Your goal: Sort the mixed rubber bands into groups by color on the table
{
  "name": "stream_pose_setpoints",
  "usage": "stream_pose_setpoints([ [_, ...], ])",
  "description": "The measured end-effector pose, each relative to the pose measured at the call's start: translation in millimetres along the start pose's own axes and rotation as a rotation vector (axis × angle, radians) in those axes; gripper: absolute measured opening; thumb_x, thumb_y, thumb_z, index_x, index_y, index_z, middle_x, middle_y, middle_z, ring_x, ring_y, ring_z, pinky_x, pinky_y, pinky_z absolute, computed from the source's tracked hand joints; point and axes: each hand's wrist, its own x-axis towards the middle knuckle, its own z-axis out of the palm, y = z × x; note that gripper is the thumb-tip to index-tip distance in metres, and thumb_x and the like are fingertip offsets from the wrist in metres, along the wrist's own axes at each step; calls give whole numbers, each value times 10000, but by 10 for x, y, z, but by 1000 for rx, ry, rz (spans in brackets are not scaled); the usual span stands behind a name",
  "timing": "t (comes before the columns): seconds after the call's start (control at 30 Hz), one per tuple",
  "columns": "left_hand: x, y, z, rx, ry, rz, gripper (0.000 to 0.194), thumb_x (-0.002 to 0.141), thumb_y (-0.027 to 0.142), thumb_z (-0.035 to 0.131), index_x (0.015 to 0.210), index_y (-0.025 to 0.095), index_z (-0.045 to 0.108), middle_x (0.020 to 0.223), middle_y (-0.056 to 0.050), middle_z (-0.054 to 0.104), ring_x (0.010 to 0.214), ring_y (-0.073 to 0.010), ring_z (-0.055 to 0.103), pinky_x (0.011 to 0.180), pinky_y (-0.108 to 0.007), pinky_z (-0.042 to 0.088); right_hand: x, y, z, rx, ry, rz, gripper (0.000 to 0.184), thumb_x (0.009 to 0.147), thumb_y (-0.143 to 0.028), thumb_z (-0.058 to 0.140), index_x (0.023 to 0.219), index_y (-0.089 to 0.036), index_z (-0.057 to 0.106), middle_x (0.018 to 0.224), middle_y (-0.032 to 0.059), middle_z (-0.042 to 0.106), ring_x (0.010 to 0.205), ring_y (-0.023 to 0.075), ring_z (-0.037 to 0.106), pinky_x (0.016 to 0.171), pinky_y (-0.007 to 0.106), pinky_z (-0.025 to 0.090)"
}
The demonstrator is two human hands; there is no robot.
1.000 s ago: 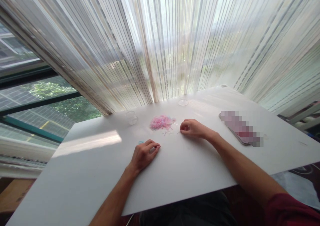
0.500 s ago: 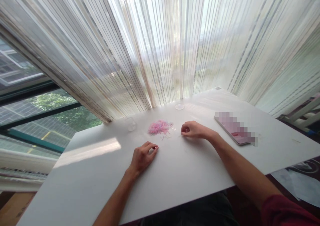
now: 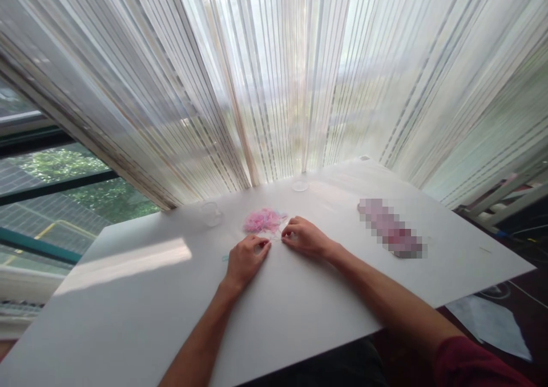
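Observation:
A small heap of pink and pale blue bits point(image 3: 262, 221) lies on the white table point(image 3: 128, 313). My left hand point(image 3: 246, 258) rests on the table just in front of the heap, its fingers curled in a pinch. My right hand point(image 3: 305, 237) sits right beside the heap's near right edge, fingers also curled together. What either hand pinches is too small to make out. The two hands are close to each other, a few strands lying between them.
A small clear cup point(image 3: 211, 213) stands left of the heap and a clear round lid point(image 3: 300, 185) lies behind it. A blurred flat device point(image 3: 390, 236) lies at the right. Striped sheer curtains point(image 3: 274, 79) hang along the table's far edge.
My right hand has moved left to the heap's edge, and my left hand has slid forward toward it. The hands are now much closer together.

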Motion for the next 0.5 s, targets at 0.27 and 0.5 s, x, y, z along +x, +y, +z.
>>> stream_pose_setpoints([
  [0.27,-32,-11,11,-13,9,-33,129,880,263,631,870,256,760,855,-8,746,713,-170,669,625,-255,481,-14,58,-268,87,-53,45,85,853,-169,659,832,-188,739,841,54,665,836,180,612,792,297,494],
  [0.5,-50,-38,13,-6,-2,-36,108,879,248,633,862,245,740,859,-4,731,696,-161,656,616,-251,472,-142,164,-719,118,-178,292,125,820,-267,642,815,-196,744,807,28,675,733,161,615,684,267,487],
])
